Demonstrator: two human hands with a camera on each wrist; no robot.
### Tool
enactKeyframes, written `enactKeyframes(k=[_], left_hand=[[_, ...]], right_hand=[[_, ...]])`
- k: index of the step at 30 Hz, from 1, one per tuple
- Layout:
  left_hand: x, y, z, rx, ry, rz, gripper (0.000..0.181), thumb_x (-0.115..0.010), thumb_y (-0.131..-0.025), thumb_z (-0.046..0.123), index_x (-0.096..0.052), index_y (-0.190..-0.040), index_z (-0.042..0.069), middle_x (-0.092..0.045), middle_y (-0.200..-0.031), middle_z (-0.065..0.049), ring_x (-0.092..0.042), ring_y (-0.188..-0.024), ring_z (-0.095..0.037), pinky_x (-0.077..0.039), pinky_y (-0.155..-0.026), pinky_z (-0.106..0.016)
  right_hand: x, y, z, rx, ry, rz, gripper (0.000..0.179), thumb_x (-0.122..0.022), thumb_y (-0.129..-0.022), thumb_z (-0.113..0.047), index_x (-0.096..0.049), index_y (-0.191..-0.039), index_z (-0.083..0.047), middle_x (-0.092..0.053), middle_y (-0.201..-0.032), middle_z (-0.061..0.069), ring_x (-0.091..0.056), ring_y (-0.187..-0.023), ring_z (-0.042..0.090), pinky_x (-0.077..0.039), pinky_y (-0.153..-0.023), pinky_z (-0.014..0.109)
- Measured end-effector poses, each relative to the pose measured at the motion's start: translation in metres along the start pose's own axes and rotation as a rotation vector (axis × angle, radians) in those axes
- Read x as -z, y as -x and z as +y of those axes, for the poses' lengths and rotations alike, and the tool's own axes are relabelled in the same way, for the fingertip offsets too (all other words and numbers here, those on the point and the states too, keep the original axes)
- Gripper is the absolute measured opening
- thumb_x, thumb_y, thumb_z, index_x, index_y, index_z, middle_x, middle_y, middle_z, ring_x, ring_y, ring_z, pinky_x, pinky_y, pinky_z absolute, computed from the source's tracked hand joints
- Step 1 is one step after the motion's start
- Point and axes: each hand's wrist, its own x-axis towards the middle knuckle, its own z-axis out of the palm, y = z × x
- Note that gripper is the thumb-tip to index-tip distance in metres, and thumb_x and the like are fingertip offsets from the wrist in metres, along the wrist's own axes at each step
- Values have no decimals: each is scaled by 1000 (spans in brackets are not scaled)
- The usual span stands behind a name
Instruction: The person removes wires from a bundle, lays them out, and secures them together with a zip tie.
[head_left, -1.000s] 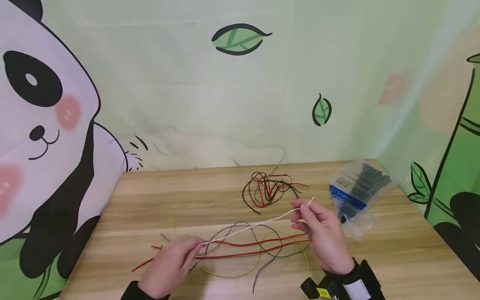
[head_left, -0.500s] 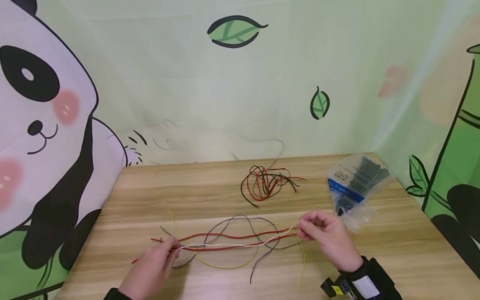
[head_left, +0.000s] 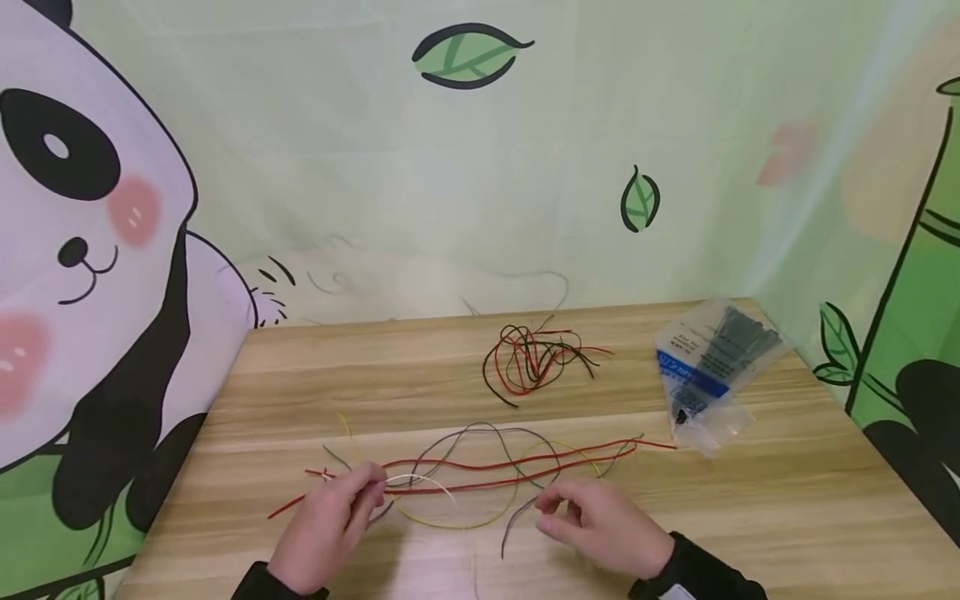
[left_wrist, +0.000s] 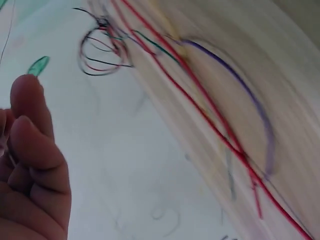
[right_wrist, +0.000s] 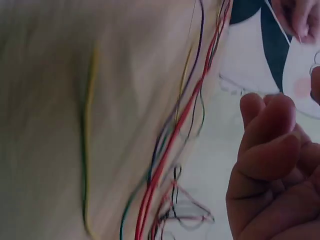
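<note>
My left hand (head_left: pixel 326 521) pinches a thin white wire (head_left: pixel 423 477) near the left ends of several wires. From the fingertips the white wire arcs to the right, its far part blurred. My right hand (head_left: pixel 600 523), loosely curled, hovers near the end of a purple wire (head_left: pixel 508 533); nothing shows between its fingers (right_wrist: pixel 272 160) in the right wrist view. Behind the hands lie two red wires (head_left: pixel 480 486), side by side and roughly straight. A yellow wire (head_left: pixel 465 527) curves below them, and grey and purple loops rise above.
A tangle of red and black wires (head_left: pixel 534 367) sits at the back of the wooden table (head_left: pixel 360 367). To its right lies a clear plastic bag (head_left: pixel 712 367) with dark strips inside. The printed backdrop (head_left: pixel 450 192) rises behind the table's rear edge.
The white wire was stretched between both hands; the right hand lowered it towards the red wires, let go of its end and moved left and nearer. The left hand still pinches the wire.
</note>
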Motion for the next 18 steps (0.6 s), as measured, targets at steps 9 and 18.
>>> enactKeyframes(k=[9,18], left_hand=[[-6,-18,27,-67,184,99,24,-60,-89,-8,-59,-95,16,-58,-77,13,-48,-55,4,-40,-49,-12],[-10,-23,33,-89,191,178,22,-61,-87,-11,-59,-94,10,-62,-79,10,-51,-55,3,-41,-48,-12]], right_hand=[[-13,-17,-30,52,-471,-139,28,-55,-99,-24,-58,-123,-11,-61,-112,8,-50,-61,4,-43,-55,19],[-2,-36,-49,-5,-751,-234,34,-48,-102,-24,-51,-119,5,-66,-105,17,-59,-69,11,-46,-57,21]])
